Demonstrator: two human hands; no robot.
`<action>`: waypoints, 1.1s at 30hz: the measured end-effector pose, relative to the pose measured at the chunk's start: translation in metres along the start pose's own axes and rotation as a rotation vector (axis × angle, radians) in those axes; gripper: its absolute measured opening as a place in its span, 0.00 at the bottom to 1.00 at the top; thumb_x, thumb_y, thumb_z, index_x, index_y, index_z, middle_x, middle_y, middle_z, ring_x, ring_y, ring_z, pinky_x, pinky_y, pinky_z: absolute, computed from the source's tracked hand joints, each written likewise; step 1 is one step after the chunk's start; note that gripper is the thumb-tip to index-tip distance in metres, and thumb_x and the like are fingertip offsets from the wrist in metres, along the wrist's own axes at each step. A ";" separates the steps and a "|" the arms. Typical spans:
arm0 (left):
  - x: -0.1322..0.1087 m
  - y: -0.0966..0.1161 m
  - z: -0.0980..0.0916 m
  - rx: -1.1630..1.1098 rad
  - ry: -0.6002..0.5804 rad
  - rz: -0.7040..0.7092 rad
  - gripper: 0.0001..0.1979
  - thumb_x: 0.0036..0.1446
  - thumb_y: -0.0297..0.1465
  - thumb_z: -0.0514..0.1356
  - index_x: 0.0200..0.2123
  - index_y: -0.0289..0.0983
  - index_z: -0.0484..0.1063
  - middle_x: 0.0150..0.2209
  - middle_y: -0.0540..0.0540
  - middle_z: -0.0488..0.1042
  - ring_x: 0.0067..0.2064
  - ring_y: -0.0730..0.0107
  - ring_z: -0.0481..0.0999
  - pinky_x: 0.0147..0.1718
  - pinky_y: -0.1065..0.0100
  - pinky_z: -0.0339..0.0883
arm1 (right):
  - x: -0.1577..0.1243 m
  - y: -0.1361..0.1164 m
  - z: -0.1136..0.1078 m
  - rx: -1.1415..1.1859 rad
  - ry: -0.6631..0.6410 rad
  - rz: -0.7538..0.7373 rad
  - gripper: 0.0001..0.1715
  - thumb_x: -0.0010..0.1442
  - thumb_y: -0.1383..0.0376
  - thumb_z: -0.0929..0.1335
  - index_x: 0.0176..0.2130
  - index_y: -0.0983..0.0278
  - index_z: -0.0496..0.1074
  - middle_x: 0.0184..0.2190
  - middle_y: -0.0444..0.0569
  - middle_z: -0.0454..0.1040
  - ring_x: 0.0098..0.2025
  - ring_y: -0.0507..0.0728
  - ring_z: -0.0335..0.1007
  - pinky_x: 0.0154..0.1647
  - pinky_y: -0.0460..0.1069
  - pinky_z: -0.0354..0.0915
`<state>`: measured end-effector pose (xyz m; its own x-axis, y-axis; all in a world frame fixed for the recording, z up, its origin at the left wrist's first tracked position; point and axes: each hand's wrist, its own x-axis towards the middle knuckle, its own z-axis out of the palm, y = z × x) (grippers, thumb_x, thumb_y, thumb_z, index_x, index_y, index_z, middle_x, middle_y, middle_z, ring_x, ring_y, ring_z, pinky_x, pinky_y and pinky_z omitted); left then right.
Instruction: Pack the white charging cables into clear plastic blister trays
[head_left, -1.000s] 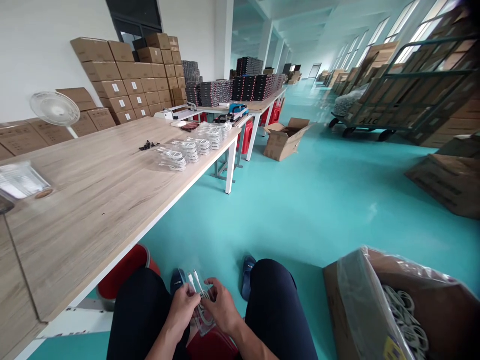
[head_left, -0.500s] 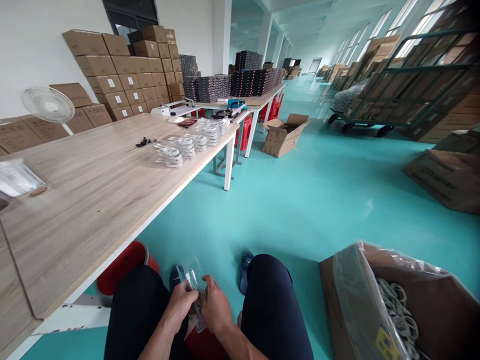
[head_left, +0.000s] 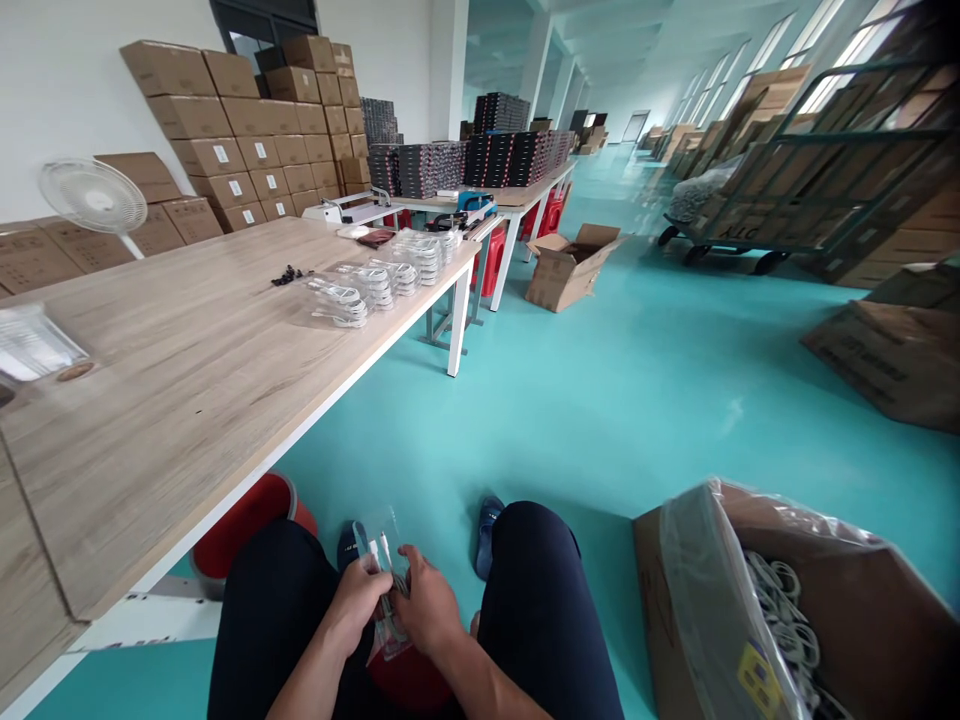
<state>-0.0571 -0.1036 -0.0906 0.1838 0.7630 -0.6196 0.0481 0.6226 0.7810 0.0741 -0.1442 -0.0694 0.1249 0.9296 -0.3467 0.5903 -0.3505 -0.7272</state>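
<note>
A white cable (head_left: 388, 618) is held in clear plastic packaging (head_left: 393, 524) between the person's two hands, low over the gap between the knees. The packaging is pinched along its left side by the left hand (head_left: 354, 602), whose thumb is laid across the front. Its right side is gripped by the right hand (head_left: 429, 604), with the index finger pointed up along the edge; the right thumb's exact contact is hidden. The hands are set close together, with the cable between them: its two plugs (head_left: 385, 543) are shown above the thumbs, pointing away from the body, and its looped length is seen below them. A red stool (head_left: 411, 684) is partly visible beneath the packaging. To the right, coiled cables (head_left: 784, 605) are contained in a plastic-lined cardboard carton (head_left: 651, 580), well apart from the right hand. Ahead and to the left, packaged cables (head_left: 349, 300) are lined up near the edge of a wood-topped table (head_left: 187, 350), beside small black parts (head_left: 287, 275).
</note>
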 end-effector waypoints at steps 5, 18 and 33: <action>-0.008 0.011 0.000 -0.090 -0.027 -0.011 0.10 0.42 0.30 0.68 0.23 0.39 0.69 0.20 0.55 0.68 0.23 0.70 0.70 0.24 0.69 0.64 | 0.000 0.004 -0.002 0.100 -0.035 -0.026 0.32 0.51 0.72 0.67 0.56 0.66 0.68 0.28 0.45 0.77 0.33 0.57 0.74 0.32 0.47 0.62; -0.020 0.030 0.007 -0.454 -0.154 0.082 0.14 0.46 0.33 0.70 0.38 0.36 0.79 0.34 0.45 0.82 0.39 0.59 0.81 0.40 0.65 0.71 | -0.007 -0.010 -0.030 0.121 0.141 -0.195 0.24 0.65 0.65 0.62 0.59 0.60 0.68 0.49 0.53 0.73 0.49 0.60 0.72 0.50 0.51 0.66; -0.042 0.035 0.017 -0.486 -0.180 0.084 0.39 0.47 0.31 0.71 0.63 0.41 0.63 0.42 0.42 0.81 0.46 0.56 0.81 0.43 0.62 0.71 | 0.003 -0.031 -0.052 0.246 0.210 -0.141 0.06 0.54 0.67 0.67 0.26 0.60 0.67 0.24 0.43 0.71 0.27 0.56 0.67 0.30 0.50 0.61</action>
<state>-0.0460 -0.1167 -0.0355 0.3355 0.7985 -0.4998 -0.4272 0.6018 0.6747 0.0977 -0.1251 -0.0176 0.2325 0.9649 -0.1220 0.4067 -0.2104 -0.8890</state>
